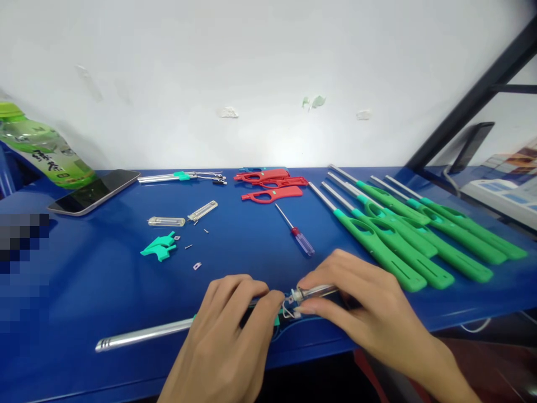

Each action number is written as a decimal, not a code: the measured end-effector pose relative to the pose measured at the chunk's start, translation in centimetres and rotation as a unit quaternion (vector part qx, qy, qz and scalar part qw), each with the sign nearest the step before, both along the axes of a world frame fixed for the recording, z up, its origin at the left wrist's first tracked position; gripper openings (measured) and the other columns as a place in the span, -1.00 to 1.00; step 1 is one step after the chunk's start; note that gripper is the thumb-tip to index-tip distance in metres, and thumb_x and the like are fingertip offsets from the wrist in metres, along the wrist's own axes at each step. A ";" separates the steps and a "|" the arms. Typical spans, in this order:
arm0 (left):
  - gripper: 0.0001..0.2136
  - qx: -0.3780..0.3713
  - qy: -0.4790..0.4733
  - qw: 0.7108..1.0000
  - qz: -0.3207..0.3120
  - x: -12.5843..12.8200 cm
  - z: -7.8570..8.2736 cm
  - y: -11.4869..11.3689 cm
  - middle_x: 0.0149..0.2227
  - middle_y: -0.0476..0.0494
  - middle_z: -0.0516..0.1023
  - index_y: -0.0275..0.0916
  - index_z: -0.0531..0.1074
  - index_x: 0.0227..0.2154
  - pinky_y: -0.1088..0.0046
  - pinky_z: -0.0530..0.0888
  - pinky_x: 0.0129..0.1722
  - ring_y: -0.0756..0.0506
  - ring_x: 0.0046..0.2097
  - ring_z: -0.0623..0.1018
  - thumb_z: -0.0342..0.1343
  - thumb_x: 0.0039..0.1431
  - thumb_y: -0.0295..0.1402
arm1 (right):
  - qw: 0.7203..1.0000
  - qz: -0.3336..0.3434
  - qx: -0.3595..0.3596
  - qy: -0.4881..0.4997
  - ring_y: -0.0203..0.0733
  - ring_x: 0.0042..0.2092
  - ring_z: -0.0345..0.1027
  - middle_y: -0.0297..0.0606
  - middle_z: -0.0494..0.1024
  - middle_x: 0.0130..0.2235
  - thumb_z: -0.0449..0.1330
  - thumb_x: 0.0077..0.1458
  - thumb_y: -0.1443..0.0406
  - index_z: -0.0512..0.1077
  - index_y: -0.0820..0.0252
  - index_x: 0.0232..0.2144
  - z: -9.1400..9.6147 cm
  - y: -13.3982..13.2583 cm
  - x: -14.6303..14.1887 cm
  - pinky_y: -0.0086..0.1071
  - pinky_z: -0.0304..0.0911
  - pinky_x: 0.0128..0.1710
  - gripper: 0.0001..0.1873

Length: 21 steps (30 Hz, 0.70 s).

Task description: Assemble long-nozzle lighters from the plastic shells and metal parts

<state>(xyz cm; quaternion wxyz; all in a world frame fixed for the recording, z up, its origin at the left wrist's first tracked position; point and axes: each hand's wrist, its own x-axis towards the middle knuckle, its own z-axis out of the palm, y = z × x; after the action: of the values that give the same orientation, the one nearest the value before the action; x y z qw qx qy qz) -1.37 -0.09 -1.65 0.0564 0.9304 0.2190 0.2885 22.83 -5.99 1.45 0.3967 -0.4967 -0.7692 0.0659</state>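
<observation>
At the table's front edge, my left hand (229,330) is closed around the body of a long-nosed lighter, whose silver metal tube (146,334) points left. Between thumb and fingers, my right hand (361,302) grips a clear fuel tank (316,291) by its valve end. A thin white wire (286,309) loops between the two hands. Part of a blue casing half (289,327) shows beneath them; most of the lighter's inside is covered by my fingers. Just beyond my hands lies a screwdriver (302,240) with a clear purple-red handle.
Several green lighters (386,224) lie at right, red casing halves (272,194) at back centre. Metal tubes with wires (180,177), clear tanks (166,221), teal triggers (160,246) and small screws (188,246) are at left. A phone (94,193) rests by a green bottle (46,148).
</observation>
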 end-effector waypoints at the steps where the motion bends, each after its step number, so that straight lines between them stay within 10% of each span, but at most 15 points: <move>1: -0.66 0.000 0.000 1.000 0.000 0.0 0.0 0.0 -0.01 -0.20 0.58 -0.26 0.51 0.15 0.15 0.49 0.10 -0.19 0.06 0.46 0.09 0.41 -0.62 | 1.000 0.002 0.001 0.000 -0.24 -0.29 0.50 -0.33 0.68 -0.28 0.34 0.39 0.27 0.55 0.13 -0.18 0.0 0.0 0.0 -0.38 0.41 -0.27 -0.93; 21: -0.79 0.006 -0.056 0.998 0.008 0.9 1.0 -0.5 -0.11 -0.15 0.58 -0.31 0.47 0.00 0.24 0.46 0.06 -0.14 -0.02 0.46 0.11 0.41 -0.65 | 0.996 0.016 0.082 -0.034 -0.21 -0.31 0.54 -0.29 0.71 -0.26 0.40 0.33 0.32 0.61 0.13 -0.08 -1.0 -0.1 0.0 -0.31 0.46 -0.29 -0.87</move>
<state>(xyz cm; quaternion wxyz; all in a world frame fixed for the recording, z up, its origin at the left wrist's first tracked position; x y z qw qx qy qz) -0.43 -0.61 -0.67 0.0604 0.9112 0.2212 0.3422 22.87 -6.07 0.49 0.4085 -0.4523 -0.7928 -0.0076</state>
